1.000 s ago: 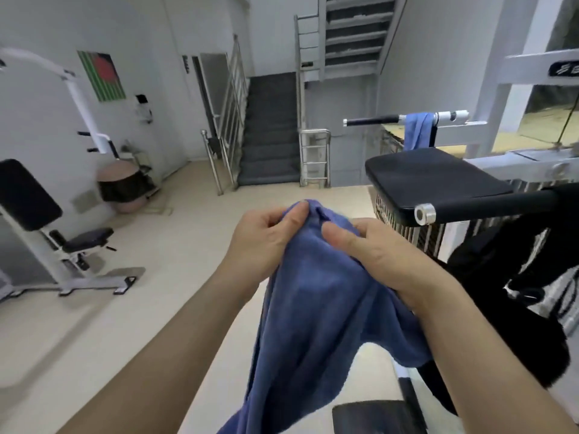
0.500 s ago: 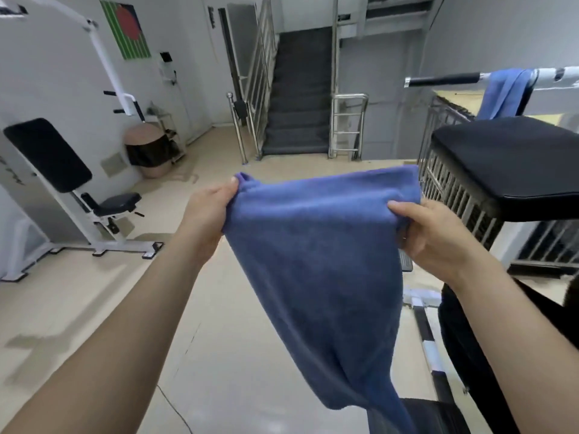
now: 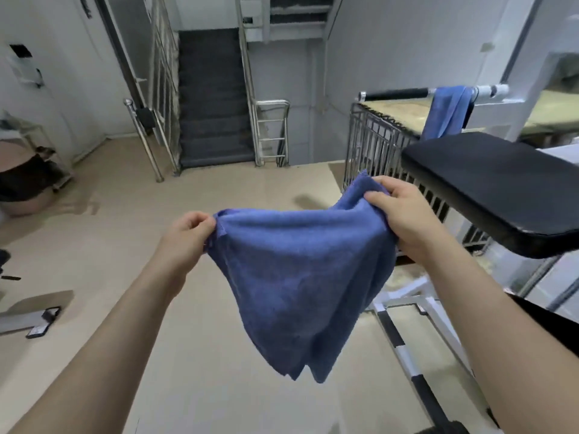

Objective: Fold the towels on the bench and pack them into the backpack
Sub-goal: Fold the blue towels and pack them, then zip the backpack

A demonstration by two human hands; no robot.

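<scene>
I held the towel (image 3: 300, 277) in mid-air above the floor, just left of the bench (image 3: 495, 189). My left hand (image 3: 188, 233) pinched its top left corner between thumb and curled fingers. My right hand (image 3: 404, 214) gripped the bunched right corner, slightly higher and farther. The cloth sagged between them. A second towel (image 3: 448, 111) hung over a bar (image 3: 394, 94) at the far right.

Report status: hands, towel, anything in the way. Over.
Left hand pinches towel corner, right hand grips the other end. Towel hangs slack between them. Second towel draped on bar beyond bench. Nothing in the way.
</scene>
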